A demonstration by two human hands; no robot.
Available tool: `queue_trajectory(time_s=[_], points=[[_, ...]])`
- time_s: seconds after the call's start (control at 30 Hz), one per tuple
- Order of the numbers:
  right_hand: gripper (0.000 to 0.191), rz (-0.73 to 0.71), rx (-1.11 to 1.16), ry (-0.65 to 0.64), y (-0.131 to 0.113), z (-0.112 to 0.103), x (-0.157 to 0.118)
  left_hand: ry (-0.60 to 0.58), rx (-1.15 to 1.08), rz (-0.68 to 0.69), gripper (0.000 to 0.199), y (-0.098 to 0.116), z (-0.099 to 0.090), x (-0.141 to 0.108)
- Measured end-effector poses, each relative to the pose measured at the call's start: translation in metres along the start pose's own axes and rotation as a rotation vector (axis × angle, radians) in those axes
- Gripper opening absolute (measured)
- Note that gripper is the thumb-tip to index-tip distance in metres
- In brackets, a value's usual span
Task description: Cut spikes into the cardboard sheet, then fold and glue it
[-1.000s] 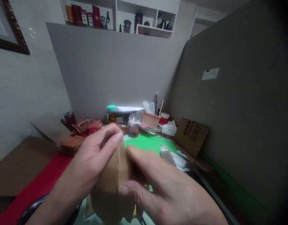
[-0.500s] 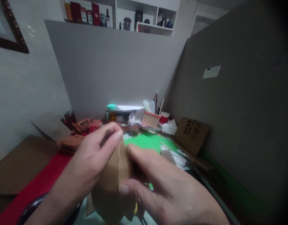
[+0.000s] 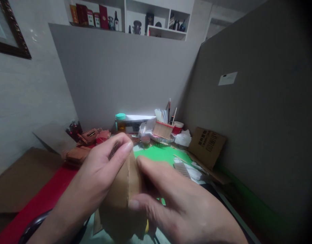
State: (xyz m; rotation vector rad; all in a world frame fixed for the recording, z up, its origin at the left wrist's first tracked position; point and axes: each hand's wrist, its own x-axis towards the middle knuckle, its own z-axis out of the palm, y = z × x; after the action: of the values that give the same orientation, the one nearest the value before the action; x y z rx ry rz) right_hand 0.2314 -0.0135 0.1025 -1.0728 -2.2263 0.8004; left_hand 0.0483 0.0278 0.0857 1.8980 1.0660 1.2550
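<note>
A brown cardboard piece (image 3: pixel 117 210), folded along a vertical seam and ragged at its lower edge, is held between both hands close to the camera. My left hand (image 3: pixel 105 166) is closed on its upper left part, the thumb pressed near the top. On the right side my right hand (image 3: pixel 176 200) grips the same cardboard, with its thumb at the seam and its index finger higher up. The fingers behind the cardboard are hidden. A small yellow bit shows below the right thumb, too covered to name.
Behind the hands lies a green mat (image 3: pixel 158 154). Reddish-brown model pieces (image 3: pixel 91 137) sit at left on a red cloth (image 3: pixel 44 193). Farther back stand a teal-lidded jar (image 3: pixel 120 123), a pen box (image 3: pixel 163 129) and a red paper cup (image 3: pixel 178 127). A printed cardboard flap (image 3: pixel 208 147) leans at right.
Both hands keep the same grip on the cardboard. The view has shifted very slightly; nothing else has visibly moved.
</note>
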Motion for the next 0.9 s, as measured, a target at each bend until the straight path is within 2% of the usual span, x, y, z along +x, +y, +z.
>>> queue_trajectory(time_s=[0.13,0.9], points=[[0.014,0.029,-0.015,0.006,-0.0024,0.0007,-0.002,0.002,0.009,-0.002,0.029,0.0,0.001,-0.0004],[0.01,-0.186,-0.03,0.034,0.0008,-0.0007,0.0038,-0.003,0.021,-0.004,0.03,0.0036,0.0024,-0.0006]])
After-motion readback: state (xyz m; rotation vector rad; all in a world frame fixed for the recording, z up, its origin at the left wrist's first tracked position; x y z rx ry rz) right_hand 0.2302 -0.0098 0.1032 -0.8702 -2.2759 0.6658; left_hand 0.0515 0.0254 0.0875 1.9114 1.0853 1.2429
